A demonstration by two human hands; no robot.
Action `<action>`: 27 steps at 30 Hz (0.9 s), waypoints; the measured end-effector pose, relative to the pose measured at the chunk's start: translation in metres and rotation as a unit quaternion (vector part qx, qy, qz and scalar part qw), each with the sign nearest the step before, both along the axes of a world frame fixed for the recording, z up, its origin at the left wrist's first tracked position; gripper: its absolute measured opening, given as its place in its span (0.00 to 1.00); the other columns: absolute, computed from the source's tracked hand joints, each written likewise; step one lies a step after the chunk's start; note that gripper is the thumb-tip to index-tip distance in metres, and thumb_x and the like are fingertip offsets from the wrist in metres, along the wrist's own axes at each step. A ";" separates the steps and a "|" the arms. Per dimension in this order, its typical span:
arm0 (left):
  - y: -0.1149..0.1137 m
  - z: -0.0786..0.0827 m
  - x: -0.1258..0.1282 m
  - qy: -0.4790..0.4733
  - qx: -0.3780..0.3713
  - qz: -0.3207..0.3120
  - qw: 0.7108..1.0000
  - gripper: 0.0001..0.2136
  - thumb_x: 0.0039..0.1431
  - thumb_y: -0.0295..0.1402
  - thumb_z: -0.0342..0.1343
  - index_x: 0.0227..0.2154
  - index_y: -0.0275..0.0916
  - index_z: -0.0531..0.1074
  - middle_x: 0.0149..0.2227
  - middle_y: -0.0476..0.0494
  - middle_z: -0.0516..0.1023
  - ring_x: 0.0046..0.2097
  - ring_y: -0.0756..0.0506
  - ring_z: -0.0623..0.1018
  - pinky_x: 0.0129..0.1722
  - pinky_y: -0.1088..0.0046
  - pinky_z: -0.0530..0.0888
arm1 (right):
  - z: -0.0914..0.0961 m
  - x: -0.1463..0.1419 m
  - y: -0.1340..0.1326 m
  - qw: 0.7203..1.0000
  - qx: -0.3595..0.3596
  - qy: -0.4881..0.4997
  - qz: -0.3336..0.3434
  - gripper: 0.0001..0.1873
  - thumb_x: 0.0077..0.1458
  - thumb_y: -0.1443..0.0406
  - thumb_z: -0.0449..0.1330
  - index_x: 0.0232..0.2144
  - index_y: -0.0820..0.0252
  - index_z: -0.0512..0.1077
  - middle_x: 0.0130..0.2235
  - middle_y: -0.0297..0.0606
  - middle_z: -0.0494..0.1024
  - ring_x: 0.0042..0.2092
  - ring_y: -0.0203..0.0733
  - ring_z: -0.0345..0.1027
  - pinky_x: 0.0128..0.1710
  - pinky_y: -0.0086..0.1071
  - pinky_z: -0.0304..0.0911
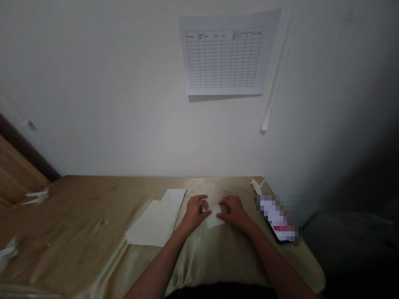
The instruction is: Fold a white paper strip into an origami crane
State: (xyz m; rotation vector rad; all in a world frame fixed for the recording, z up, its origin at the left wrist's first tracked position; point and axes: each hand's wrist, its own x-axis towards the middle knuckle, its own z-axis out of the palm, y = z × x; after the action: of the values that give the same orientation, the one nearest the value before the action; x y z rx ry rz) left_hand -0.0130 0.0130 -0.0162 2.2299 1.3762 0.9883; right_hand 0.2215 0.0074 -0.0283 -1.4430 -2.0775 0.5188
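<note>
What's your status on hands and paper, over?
Left hand, right hand both on small white paper, grip unclear. Paper lies on table. Lined sheets left, phone right, neither touching it.

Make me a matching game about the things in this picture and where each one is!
Things:
1. small white paper
2. lined sheets
3. phone
4. grid sheet

Places:
A. up on the wall
B. at the right edge of the table
C. between the left hand and the right hand
D. on the table, left of the left hand

Pairs: 1-C, 2-D, 3-B, 4-A
</note>
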 end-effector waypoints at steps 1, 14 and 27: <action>0.000 0.000 0.000 -0.011 0.009 -0.003 1.000 0.09 0.52 0.26 0.70 0.27 0.41 0.74 0.55 0.41 0.80 0.58 0.37 0.75 0.61 0.52 0.68 | -0.003 0.000 0.001 1.000 0.006 0.008 0.000 0.23 0.48 0.55 0.74 0.46 0.53 0.78 0.50 0.40 0.77 0.58 0.52 0.66 0.68 0.53 0.46; 0.002 -0.006 -0.002 -0.050 0.060 0.017 0.997 0.15 0.57 0.37 0.68 0.46 0.44 0.75 0.53 0.40 0.77 0.57 0.37 0.75 0.59 0.54 0.71 | -0.004 0.006 0.010 0.984 0.098 0.147 -0.023 0.06 0.55 0.60 0.66 0.30 0.56 0.75 0.41 0.40 0.80 0.47 0.49 0.72 0.52 0.43 0.65; 0.001 -0.005 -0.002 -0.031 0.072 0.019 0.997 0.14 0.65 0.39 0.61 0.52 0.44 0.76 0.54 0.42 0.80 0.58 0.39 0.76 0.61 0.56 0.71 | 0.007 0.010 0.004 0.991 0.135 -0.020 0.007 0.03 0.55 0.68 0.65 0.33 0.55 0.76 0.42 0.38 0.81 0.51 0.48 0.71 0.66 0.50 0.53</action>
State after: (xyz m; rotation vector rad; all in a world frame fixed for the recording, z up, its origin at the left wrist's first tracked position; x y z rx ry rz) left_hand -0.0150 0.0144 -0.0217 2.2610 1.3654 1.1936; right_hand 0.2311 0.0109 -0.0210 -1.2909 -2.0976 0.2038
